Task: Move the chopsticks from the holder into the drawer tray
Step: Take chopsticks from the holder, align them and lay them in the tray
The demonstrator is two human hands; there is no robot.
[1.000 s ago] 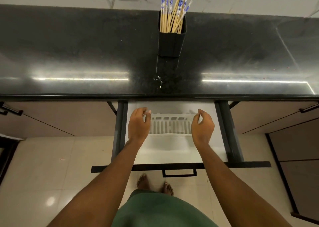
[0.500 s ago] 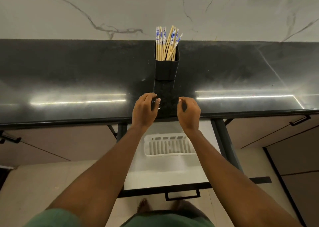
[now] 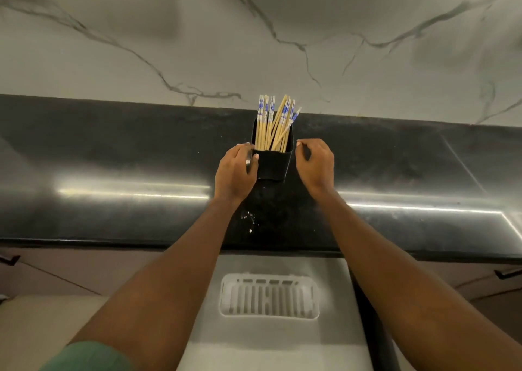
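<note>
Several pale wooden chopsticks point(image 3: 275, 122) with blue-patterned tops stand in a black square holder point(image 3: 273, 164) on the dark counter point(image 3: 113, 156). My left hand point(image 3: 236, 170) is wrapped against the holder's left side, thumb on its front face. Just right of the holder, my right hand point(image 3: 315, 164) has its fingers curled and apart, not touching it. Below the counter edge, the white slotted tray point(image 3: 269, 298) lies empty in the open drawer point(image 3: 254, 345).
A marble wall point(image 3: 254, 31) rises behind the counter. Closed cabinet fronts with dark handles point(image 3: 508, 272) flank the drawer. A few white specks point(image 3: 250, 218) lie on the counter in front of the holder.
Both hands rose from the tray in the drawer, crossed the counter edge and reached the holder. My left hand now grips its side. The view tilted upward.
</note>
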